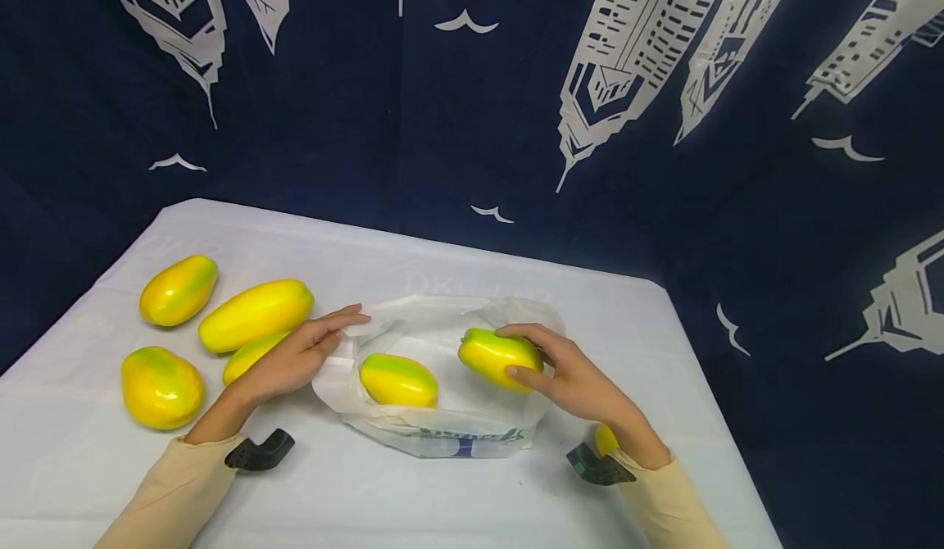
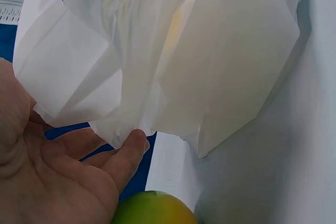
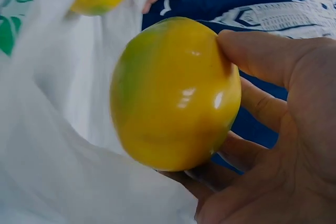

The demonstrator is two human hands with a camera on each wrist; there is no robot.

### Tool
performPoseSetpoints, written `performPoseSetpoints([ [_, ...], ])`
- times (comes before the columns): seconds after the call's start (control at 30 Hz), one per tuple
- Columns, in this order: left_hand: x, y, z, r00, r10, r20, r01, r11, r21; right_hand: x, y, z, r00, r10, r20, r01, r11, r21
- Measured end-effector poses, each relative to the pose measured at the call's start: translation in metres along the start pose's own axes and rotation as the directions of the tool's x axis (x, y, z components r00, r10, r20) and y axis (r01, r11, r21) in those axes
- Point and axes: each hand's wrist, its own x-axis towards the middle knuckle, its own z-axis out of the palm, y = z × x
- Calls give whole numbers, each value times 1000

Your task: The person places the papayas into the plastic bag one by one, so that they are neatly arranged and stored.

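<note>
A white plastic bag [image 1: 472,442] lies with its mouth spread wide. One yellow-green papaya [image 1: 399,380] rests inside, toward the left. Over the right part of the opening, my right hand [image 1: 583,377] grips another papaya [image 1: 492,358] with thumb and fingers around its end; the right wrist view shows this held papaya [image 3: 176,95] large beside the bag wall. My left hand [image 1: 298,356] holds the bag's left rim, its fingers stretched toward the opening. In the left wrist view, the bag's edge [image 2: 79,82] runs between the thumb side and the fingers [image 2: 128,158].
Several more papayas lie left of the bag, among them a long one [image 1: 256,316] and a rounder one [image 1: 162,387]; one is partly hidden by my left hand. A yellow thing [image 1: 606,440] peeks out beside my right wrist. A navy printed cloth [image 1: 442,123] hangs behind the white table [image 1: 627,303].
</note>
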Motion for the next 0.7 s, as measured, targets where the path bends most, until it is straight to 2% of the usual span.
performPoseSetpoints([
  [0.17, 0, -1, 0, 1000, -4, 0, 4, 1000, 3, 3, 5, 13, 999, -19, 33, 20, 999, -45],
  [0.33, 1, -1, 0, 1000, -9, 0, 9, 1000, 2, 4, 11, 23, 999, -4, 54, 8, 997, -74],
  [0.7, 1, -1, 0, 1000, -19, 0, 19, 1000, 0, 2, 23, 36, 992, -25, 123, 32, 998, -62],
])
